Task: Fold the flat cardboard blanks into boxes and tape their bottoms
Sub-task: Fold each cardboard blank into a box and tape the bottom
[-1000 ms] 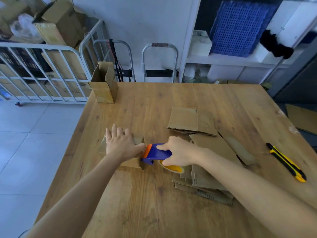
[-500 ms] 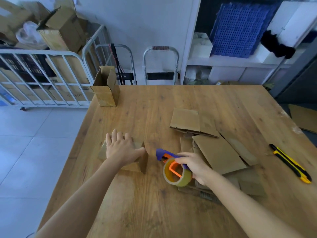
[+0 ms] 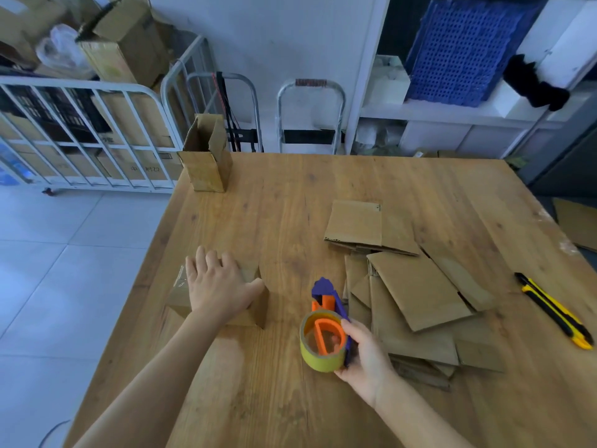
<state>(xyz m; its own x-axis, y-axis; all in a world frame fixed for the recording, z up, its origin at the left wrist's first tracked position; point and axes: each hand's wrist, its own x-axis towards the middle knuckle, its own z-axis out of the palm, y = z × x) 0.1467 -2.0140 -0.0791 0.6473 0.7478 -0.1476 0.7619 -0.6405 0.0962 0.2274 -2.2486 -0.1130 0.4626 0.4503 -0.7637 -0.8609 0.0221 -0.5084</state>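
My left hand lies flat, fingers spread, on top of a small folded cardboard box near the table's left edge; tape shows on the box's left end. My right hand grips a purple and orange tape dispenser with a yellowish tape roll, standing on the table to the right of the box and apart from it. A pile of flat cardboard blanks lies just right of the dispenser. A finished open box stands upright at the far left corner.
A yellow and black utility knife lies near the right edge of the wooden table. Behind the table are a white metal cart with cartons, folding step stools and white shelves with a blue crate.
My right hand has pulled the tape dispenser away from the box's right end, back toward me and to the right, and stood it on the table. The left hand stays on the box.
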